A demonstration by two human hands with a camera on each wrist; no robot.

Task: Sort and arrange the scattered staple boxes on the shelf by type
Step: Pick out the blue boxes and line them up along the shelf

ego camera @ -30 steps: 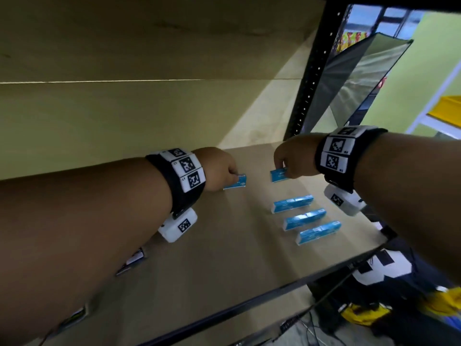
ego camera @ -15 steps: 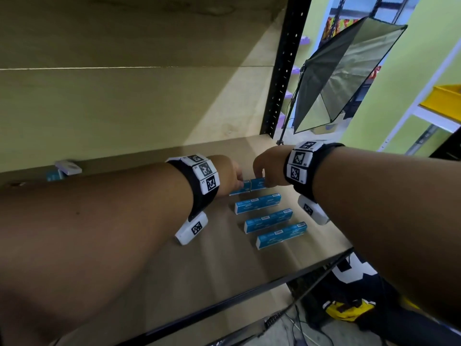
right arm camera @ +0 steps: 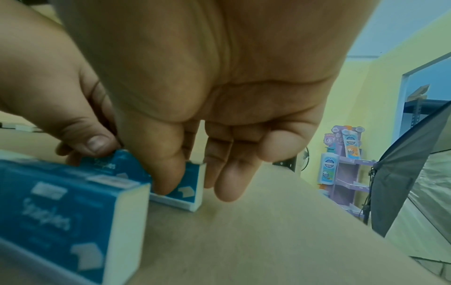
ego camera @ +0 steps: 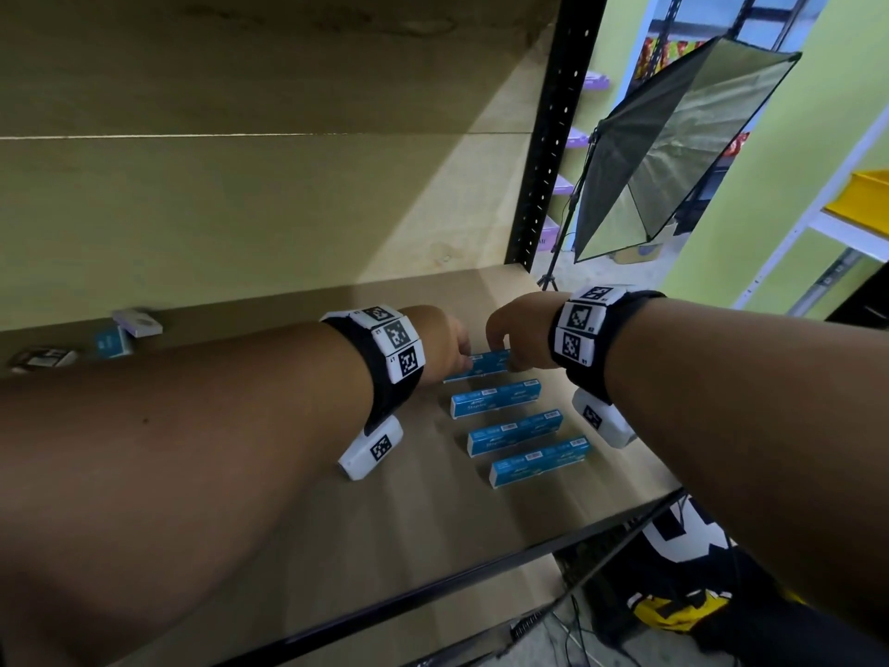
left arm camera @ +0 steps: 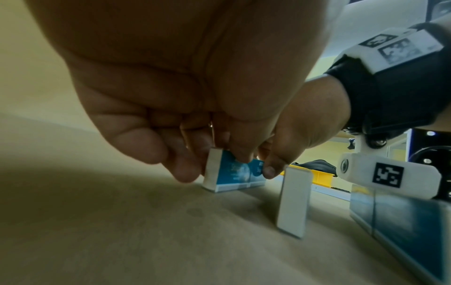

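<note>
Three rows of blue staple boxes (ego camera: 495,399) lie side by side on the wooden shelf (ego camera: 336,546), near its right end. Behind them, two more blue boxes sit end to end on the board. My left hand (ego camera: 457,353) pinches the left box (left arm camera: 227,177) between thumb and fingers. My right hand (ego camera: 505,349) pinches the right box (right arm camera: 187,190) the same way, thumb in front and fingers behind its end. The two boxes touch each other. In the right wrist view the nearest row box (right arm camera: 73,208) fills the left foreground.
At the shelf's back left lie a white box (ego camera: 137,322), a small blue box (ego camera: 111,341) and a black-and-white box (ego camera: 41,358). A black upright post (ego camera: 548,151) bounds the shelf on the right, with a softbox light (ego camera: 673,151) beyond. The dark front edge (ego camera: 433,584) runs below.
Both hands have come together. The two blue boxes, held apart a second ago, now meet end to end on the shelf behind the rows.
</note>
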